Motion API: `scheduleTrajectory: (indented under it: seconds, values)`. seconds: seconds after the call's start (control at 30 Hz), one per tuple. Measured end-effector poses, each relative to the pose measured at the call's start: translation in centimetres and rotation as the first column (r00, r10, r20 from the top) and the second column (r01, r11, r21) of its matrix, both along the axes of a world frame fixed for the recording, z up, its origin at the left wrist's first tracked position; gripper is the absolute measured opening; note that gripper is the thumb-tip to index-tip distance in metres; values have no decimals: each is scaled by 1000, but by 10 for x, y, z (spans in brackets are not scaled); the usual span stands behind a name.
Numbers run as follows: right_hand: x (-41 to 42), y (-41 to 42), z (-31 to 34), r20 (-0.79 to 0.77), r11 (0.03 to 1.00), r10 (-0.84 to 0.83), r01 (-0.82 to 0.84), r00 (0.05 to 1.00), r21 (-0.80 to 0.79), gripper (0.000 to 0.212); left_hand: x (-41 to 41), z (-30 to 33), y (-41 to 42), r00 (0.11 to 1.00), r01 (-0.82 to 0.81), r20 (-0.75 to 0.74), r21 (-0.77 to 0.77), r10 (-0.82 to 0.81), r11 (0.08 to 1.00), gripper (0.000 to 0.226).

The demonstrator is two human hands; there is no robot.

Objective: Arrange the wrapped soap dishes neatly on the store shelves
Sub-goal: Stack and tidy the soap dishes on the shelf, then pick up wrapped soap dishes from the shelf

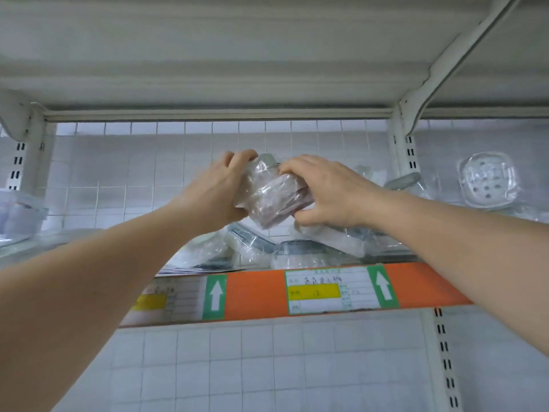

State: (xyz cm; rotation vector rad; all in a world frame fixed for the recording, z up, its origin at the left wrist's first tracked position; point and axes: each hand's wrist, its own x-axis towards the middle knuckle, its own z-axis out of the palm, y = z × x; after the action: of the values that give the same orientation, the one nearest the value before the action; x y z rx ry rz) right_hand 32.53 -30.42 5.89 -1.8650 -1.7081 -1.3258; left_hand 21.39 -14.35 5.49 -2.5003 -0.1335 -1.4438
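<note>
Reaching up from below, both bare forearms are stretching toward the shelf, whose orange front strip is carrying a price label and green arrow stickers. Above that edge, the left hand is gripping the left end of a wrapped soap dish, fingers curling over its top and thumb tucking beneath. The right hand is gripping the opposite end of the same wrapped soap dish, fingertips pinching the crinkled plastic on top, thumb pressing at the lower corner. The dish is hanging tilted in the air between the two hands, above the shelf and not touching it; something pinkish is showing through the wrap.

Just below and behind, a loose pile of wrapped dishes is lying at odd angles on the shelf, some overlapping. Farther right, past the upright post, a clear dish is standing on edge and leaning back. At the far left, a clear plastic box is sitting on the shelf. Behind everything a white wire grid is backing the shelf, and another shelf is running overhead.
</note>
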Motion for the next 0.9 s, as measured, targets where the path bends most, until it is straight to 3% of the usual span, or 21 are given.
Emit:
scheduleTrajectory:
  seconds: [0.13, 0.23, 0.37, 0.57, 0.73, 0.9]
  values:
    - [-3, -30, -8, -65, 1000, 2, 0, 998, 24, 63, -5, 2, -15, 994, -18, 110, 18, 16, 1000, 67]
    - [1, -58, -9, -140, 995, -36, 48, 989, 83, 64, -4, 1, -33, 975, -4, 222, -59, 17, 998, 63]
    - [-3, -94, -19, -321, 964, 133, -46, 938, 263, 60, -1, -2, -68, 941, 68, 338, -143, -16, 987, 61]
    - [-11, -178, -41, -476, 934, 280, -122, 834, 335, 56, 11, -19, -148, 947, 99, 320, -198, -31, 975, 64]
    - [1, -236, -68, -605, 898, 402, -167, 687, 407, 52, 19, -47, -206, 961, 91, 275, -269, -14, 959, 63]
    - [19, -291, -73, -664, 841, 476, -77, 576, 536, 49, 18, -52, -252, 970, 125, 235, -284, -58, 951, 64]
